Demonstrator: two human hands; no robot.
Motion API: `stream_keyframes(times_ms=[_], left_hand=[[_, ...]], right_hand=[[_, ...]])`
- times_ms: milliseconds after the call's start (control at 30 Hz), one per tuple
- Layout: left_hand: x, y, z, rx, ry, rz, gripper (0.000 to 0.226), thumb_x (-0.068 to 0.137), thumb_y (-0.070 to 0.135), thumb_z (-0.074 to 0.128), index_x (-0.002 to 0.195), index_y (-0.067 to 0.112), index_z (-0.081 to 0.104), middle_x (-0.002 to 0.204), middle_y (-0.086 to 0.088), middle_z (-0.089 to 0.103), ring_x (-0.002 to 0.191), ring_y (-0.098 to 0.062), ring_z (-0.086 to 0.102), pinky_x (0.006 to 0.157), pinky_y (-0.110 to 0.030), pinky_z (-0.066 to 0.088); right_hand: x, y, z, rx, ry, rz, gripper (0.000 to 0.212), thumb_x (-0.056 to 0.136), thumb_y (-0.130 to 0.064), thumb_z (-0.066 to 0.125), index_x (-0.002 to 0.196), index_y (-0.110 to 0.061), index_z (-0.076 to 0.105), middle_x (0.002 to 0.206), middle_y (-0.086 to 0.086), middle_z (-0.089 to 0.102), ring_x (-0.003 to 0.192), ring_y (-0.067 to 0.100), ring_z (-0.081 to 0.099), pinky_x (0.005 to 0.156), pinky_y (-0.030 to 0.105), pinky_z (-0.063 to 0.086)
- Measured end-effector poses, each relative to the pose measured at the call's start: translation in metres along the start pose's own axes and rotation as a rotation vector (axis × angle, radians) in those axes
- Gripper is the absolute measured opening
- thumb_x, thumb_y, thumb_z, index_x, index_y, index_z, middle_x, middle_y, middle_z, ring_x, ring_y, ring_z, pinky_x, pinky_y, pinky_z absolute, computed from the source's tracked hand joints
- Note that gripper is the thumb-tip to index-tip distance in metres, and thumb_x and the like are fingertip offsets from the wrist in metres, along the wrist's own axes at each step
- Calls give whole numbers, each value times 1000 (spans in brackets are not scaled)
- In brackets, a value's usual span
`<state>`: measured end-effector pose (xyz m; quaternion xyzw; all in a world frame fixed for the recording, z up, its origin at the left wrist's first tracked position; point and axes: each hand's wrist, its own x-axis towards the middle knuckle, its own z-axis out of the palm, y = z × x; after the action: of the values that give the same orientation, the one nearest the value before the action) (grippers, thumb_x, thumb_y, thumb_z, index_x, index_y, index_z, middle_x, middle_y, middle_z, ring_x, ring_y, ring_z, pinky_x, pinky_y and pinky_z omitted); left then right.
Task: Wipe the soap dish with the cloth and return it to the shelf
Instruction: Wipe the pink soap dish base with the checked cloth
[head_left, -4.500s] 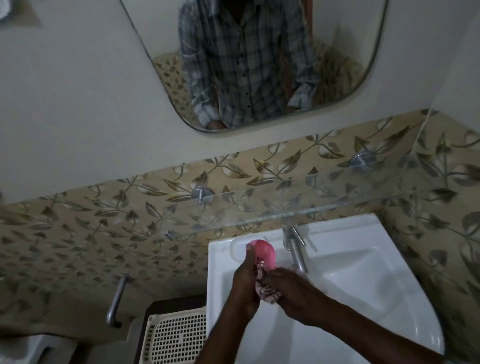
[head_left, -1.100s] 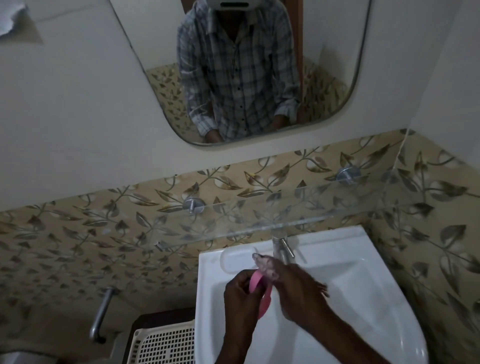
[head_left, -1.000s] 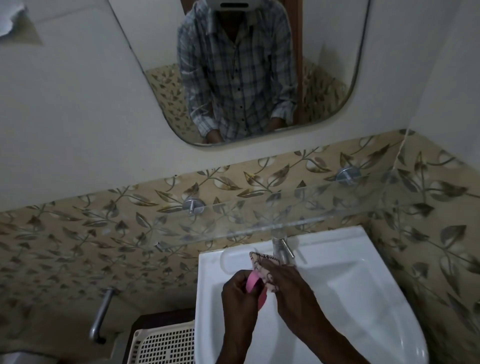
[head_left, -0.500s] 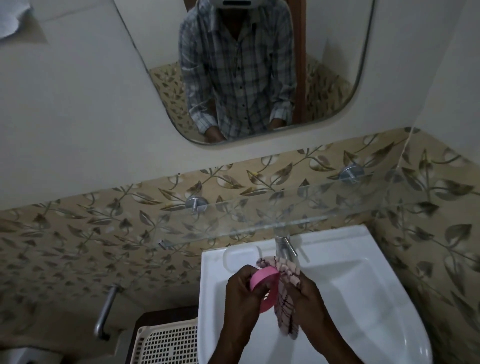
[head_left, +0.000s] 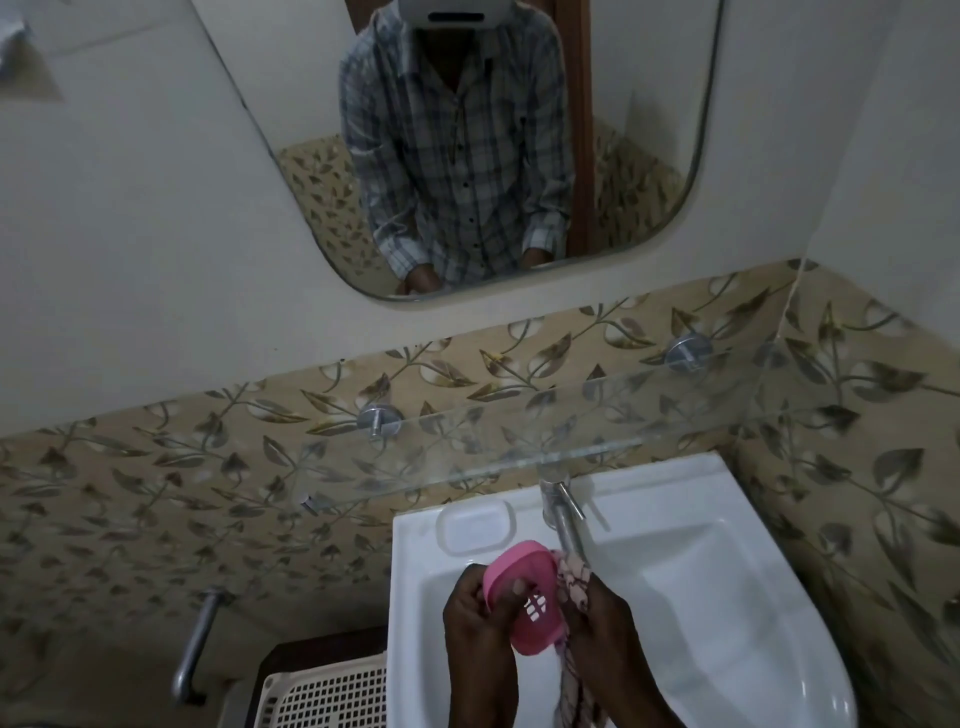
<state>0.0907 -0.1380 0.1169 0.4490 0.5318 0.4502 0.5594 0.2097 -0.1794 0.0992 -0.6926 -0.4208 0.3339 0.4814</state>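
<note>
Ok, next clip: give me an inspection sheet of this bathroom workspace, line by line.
Surface: white sink, basin bare; tap at its back edge.
Job's things: pink soap dish held over the basin; patterned cloth against its right side; glass shelf bare.
Clutter: white perforated basket left of the sink.
Hands: left hand grips the dish; right hand holds the cloth.
Cables: nothing seen.
Surroundings: mirror, leaf-patterned tiles, metal wall handle.

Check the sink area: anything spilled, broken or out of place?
Nothing stands out. The pink plastic soap dish is in the left hand over the white basin, the patterned cloth in the right hand. The glass shelf looks intact.
</note>
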Motion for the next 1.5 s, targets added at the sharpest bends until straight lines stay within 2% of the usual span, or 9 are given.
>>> stream_keyframes(times_ms=[267, 333, 467, 567, 667, 833, 1100, 1333, 1500], left_hand=[[27, 35, -10, 747, -300, 10, 12, 74, 18, 80, 86, 15, 81, 76, 2, 79, 66, -6, 72, 58, -15, 56], [22, 37, -8, 673, -307, -41, 8, 81, 7, 74, 79, 2, 79, 63, 2, 75, 59, -6, 71, 54, -12, 52], [13, 23, -7, 510, -214, -9, 11, 78, 14, 74, 71, 5, 78, 64, -5, 77, 65, -18, 77, 59, -29, 62], [6, 7, -8, 449, -150, -8, 12, 72, 23, 79, 70, 11, 78, 66, -8, 77, 66, -21, 76, 63, -33, 62], [1, -4, -11, 387, -97, -2, 22, 62, 37, 80, 67, 15, 79, 63, -11, 75, 62, -17, 72, 62, -35, 61], [-1, -11, -19, 284, 3, -31, 5, 73, 23, 87, 72, 22, 82, 68, -9, 77, 69, -22, 75, 60, -32, 58], [1, -12, 9, -47, 54, -121, 26, 76, 28, 82, 94, 10, 79, 82, -21, 78, 74, -31, 75, 67, -44, 62], [24, -2, -5, 292, -73, -35, 37, 54, 41, 77, 80, 15, 81, 74, -6, 80, 68, -22, 75, 64, -38, 60], [28, 3, -1, 137, 102, 48, 8, 83, 27, 79, 81, 20, 78, 75, -12, 77, 71, -29, 74, 67, -46, 61]], right_hand=[[4, 9, -4, -255, -60, -164, 32, 98, -22, 46, 105, -51, 57, 113, -30, 57, 102, -13, 53, 87, 5, 42], [2, 8, 5, -296, -63, -210, 36, 96, -19, 49, 103, -51, 63, 113, -26, 61, 108, -2, 58, 93, 18, 49], [8, 11, 8, -187, 14, -284, 40, 83, 17, 59, 116, -4, 71, 119, 13, 70, 115, 27, 65, 95, 39, 54], [16, 6, 0, 39, -47, -54, 36, 94, 3, 53, 96, -24, 77, 99, -2, 77, 96, 7, 71, 79, 12, 53], [16, -9, -1, 29, -127, 21, 45, 86, 6, 54, 95, -33, 75, 96, -17, 76, 91, -6, 69, 78, 10, 52], [29, 2, -2, 6, -132, 206, 23, 97, -12, 52, 108, -19, 72, 100, 1, 75, 94, 16, 70, 84, 33, 57], [16, 9, 28, 796, 5, 626, 20, 96, 2, 52, 109, 6, 66, 103, 33, 70, 101, 50, 65, 96, 62, 49], [33, 3, 17, 9, -57, 371, 28, 98, -20, 52, 122, -9, 62, 110, 14, 70, 99, 30, 67, 85, 41, 57], [20, -6, 20, 71, -89, 316, 20, 99, -27, 52, 108, -16, 66, 82, 1, 72, 69, 16, 71, 59, 28, 58]])
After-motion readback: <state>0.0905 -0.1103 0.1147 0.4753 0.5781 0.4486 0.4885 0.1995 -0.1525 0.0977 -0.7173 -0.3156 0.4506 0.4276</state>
